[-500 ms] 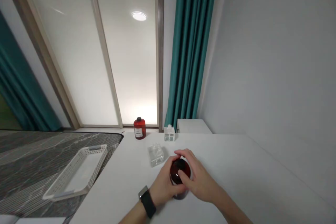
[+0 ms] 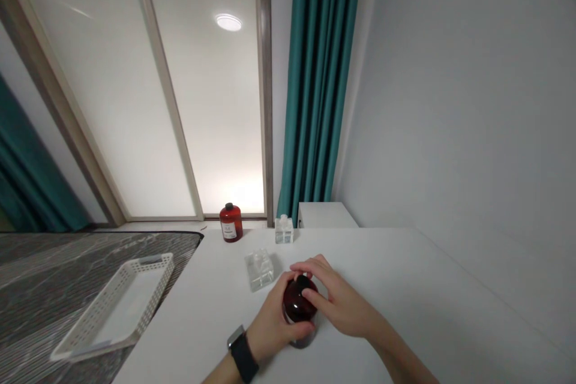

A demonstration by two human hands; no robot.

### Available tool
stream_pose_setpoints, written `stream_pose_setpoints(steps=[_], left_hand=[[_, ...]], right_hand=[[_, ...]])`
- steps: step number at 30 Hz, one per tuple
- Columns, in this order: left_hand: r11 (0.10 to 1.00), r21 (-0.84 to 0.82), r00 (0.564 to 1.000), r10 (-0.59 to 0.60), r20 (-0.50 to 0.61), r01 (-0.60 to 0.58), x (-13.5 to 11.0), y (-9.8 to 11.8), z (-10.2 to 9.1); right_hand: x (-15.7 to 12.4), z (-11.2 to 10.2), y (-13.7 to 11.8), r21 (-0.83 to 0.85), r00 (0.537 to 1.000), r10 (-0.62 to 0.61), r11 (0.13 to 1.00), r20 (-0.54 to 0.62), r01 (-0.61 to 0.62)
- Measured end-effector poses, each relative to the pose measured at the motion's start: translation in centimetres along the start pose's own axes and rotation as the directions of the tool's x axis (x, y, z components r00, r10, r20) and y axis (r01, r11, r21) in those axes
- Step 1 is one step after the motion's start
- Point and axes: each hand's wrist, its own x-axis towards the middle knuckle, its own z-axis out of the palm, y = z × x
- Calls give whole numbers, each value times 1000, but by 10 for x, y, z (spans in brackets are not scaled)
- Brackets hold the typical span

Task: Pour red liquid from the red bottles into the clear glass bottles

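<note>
Grip closed: left hand (image 2: 276,319) and right hand (image 2: 342,306) wrap a dark red bottle (image 2: 297,300) at the white table (image 2: 396,294), a clear glass bottle (image 2: 260,270) just beside them, open tabletop rightward, the table's left edge (image 2: 157,309) and a white plastic basket (image 2: 148,262) beyond.

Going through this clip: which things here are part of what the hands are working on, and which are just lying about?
Being worked on:
left hand
right hand
dark red bottle, held between them

Lying about:
red labelled bottle
clear square glass bottle
second clear glass bottle
white plastic basket
</note>
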Motion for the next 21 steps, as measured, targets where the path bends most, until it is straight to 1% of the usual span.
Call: stream_pose_setpoints(steps=[4, 7, 10, 13, 14, 17, 21], left_hand=[[998, -59, 999, 25, 32, -23, 1, 3, 1], [998, -50, 999, 33, 37, -31, 2, 4, 0], [999, -10, 999, 35, 30, -35, 3, 6, -1], [999, -6, 998, 51, 38, -51, 4, 8, 0], [998, -11, 997, 56, 44, -56, 5, 8, 0], [999, -9, 998, 45, 50, -45, 5, 7, 0], [1000, 9, 999, 20, 39, -21, 5, 5, -2]], right_hand=[[-2, -4, 3, 72, 999, 29, 997, 24, -31], [-2, -3, 2, 69, 999, 28, 997, 16, -29], [1, -1, -2, -51, 1000, -5, 999, -14, 4], [6, 1, -4, -172, 997, 21, 985, -69, -33], [7, 1, -5, -196, 997, 35, 979, -70, -48], [7, -4, -11, -264, 999, 43, 964, 0, -41], [6, -14, -25, -329, 992, 1, 943, 128, 41]])
